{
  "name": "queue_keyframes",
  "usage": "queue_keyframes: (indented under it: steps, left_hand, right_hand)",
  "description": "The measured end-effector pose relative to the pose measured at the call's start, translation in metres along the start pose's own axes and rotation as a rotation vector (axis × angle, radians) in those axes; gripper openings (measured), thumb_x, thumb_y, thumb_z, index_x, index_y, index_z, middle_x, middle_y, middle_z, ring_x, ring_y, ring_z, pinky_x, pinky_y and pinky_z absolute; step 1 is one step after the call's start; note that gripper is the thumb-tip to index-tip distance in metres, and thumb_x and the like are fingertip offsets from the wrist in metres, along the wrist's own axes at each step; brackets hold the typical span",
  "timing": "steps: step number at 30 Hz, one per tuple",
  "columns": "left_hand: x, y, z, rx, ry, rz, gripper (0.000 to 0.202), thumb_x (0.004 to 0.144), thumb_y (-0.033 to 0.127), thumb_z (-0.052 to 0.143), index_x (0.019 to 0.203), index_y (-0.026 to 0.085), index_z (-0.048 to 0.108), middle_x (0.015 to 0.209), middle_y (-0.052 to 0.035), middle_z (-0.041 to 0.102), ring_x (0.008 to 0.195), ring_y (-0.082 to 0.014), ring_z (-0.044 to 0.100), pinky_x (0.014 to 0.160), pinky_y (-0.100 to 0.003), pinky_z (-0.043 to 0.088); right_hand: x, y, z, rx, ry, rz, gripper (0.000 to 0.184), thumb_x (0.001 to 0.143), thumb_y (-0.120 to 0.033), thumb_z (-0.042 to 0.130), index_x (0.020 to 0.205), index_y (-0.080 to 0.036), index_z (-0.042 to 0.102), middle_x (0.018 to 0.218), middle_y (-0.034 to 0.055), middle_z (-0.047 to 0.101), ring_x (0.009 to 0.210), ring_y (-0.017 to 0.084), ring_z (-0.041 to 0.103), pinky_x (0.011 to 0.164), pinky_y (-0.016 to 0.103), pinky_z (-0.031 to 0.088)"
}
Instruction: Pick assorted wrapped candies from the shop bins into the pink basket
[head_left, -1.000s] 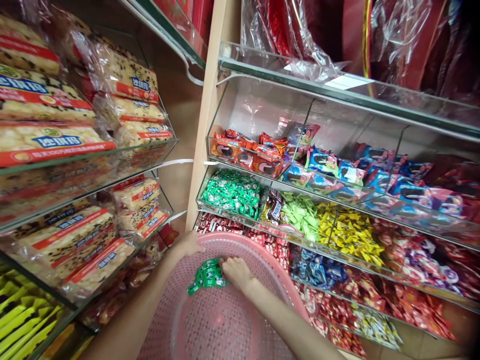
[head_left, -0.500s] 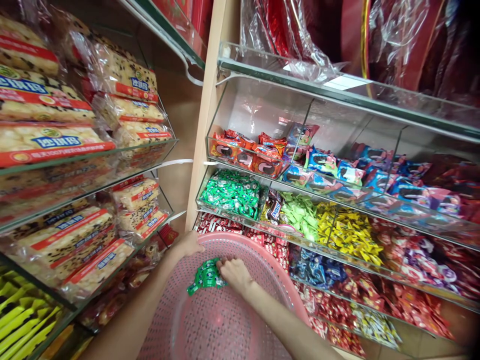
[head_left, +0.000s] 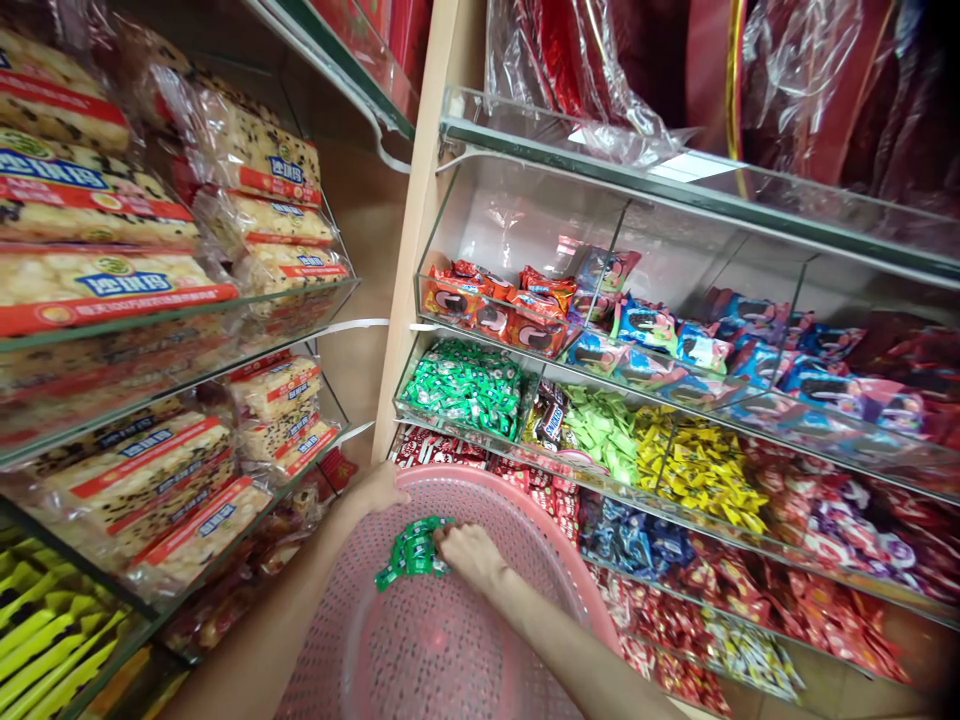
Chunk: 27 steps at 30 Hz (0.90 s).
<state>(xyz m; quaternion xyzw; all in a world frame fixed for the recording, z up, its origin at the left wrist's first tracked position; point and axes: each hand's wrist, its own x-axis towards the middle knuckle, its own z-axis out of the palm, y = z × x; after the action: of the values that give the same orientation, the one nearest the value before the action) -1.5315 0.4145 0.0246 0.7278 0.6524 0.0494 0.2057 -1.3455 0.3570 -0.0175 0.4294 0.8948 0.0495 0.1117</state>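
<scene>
At the far left rim of the basket [head_left: 435,660], a grip is applied by the left hand [head_left: 379,488], the fingers being hooked over the edge. Inside the basket, against its far wall, a small pile of green sweets [head_left: 412,550] is located. The right edge of this pile is touched by the right hand [head_left: 472,552]; its fingers are curled, but whether they are closed on any sweet cannot be told.

Beyond the basket, a glass bin [head_left: 461,390] is filled with sweets in similar green wrappers. Red packets [head_left: 439,448] are stored just behind the far rim of the basket. To the right of the basket, yellow sweets [head_left: 701,470] and blue sweets [head_left: 637,535] are held on separate tiers. To the left of the basket, wrapped cakes [head_left: 180,480] are stacked on glass shelves.
</scene>
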Motion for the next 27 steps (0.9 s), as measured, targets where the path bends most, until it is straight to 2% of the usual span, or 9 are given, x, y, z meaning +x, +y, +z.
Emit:
queue_keyframes:
  steps: [5, 17, 21, 24, 27]
  left_hand:
    - [-0.002, 0.001, -0.001, 0.001, -0.002, 0.014, 0.033, 0.061, 0.044, 0.06, 0.081, 0.019, 0.065, 0.078, -0.0058, 0.069, 0.073, -0.0186, 0.062, 0.054, -0.022, 0.037]
    - [-0.001, -0.001, 0.0, 0.002, 0.009, 0.012, 0.033, 0.06, 0.044, 0.06, 0.082, 0.02, 0.065, 0.076, -0.0041, 0.069, 0.071, -0.0178, 0.062, 0.052, -0.022, 0.035]
    - [0.0, -0.002, 0.002, 0.001, 0.012, 0.013, 0.035, 0.06, 0.046, 0.06, 0.084, 0.021, 0.066, 0.078, -0.0042, 0.069, 0.072, -0.0184, 0.062, 0.053, -0.022, 0.036]
    - [0.0, -0.003, 0.002, -0.007, 0.007, 0.009, 0.036, 0.06, 0.045, 0.06, 0.086, 0.021, 0.066, 0.079, -0.004, 0.069, 0.072, -0.0178, 0.062, 0.054, -0.022, 0.037]
    - [0.0, -0.002, 0.001, -0.011, 0.01, 0.006, 0.035, 0.06, 0.044, 0.061, 0.085, 0.021, 0.065, 0.078, -0.0041, 0.069, 0.073, -0.0181, 0.063, 0.053, -0.022, 0.036]
  right_hand:
    - [0.002, -0.001, 0.001, -0.033, 0.005, 0.019, 0.025, 0.084, -0.008, 0.034, 0.099, -0.011, 0.055, 0.082, 0.0111, 0.065, 0.075, 0.021, 0.065, 0.062, 0.031, 0.051]
    - [-0.001, 0.002, 0.004, -0.024, 0.029, 0.08, 0.023, 0.086, -0.013, 0.035, 0.101, -0.011, 0.053, 0.086, 0.0121, 0.065, 0.075, 0.022, 0.065, 0.061, 0.031, 0.051]
    - [-0.002, 0.005, -0.001, -0.006, 0.011, 0.096, 0.021, 0.087, -0.023, 0.041, 0.1, -0.012, 0.052, 0.089, 0.0123, 0.064, 0.076, 0.022, 0.064, 0.063, 0.031, 0.05]
    - [-0.004, 0.006, -0.004, 0.012, 0.015, 0.066, 0.03, 0.084, -0.036, 0.047, 0.103, -0.013, 0.051, 0.092, 0.0124, 0.063, 0.078, 0.022, 0.064, 0.066, 0.031, 0.049]
    - [-0.005, 0.005, -0.004, 0.007, 0.017, 0.05, 0.036, 0.081, -0.039, 0.051, 0.106, -0.012, 0.05, 0.092, 0.013, 0.062, 0.079, 0.022, 0.063, 0.066, 0.031, 0.048]
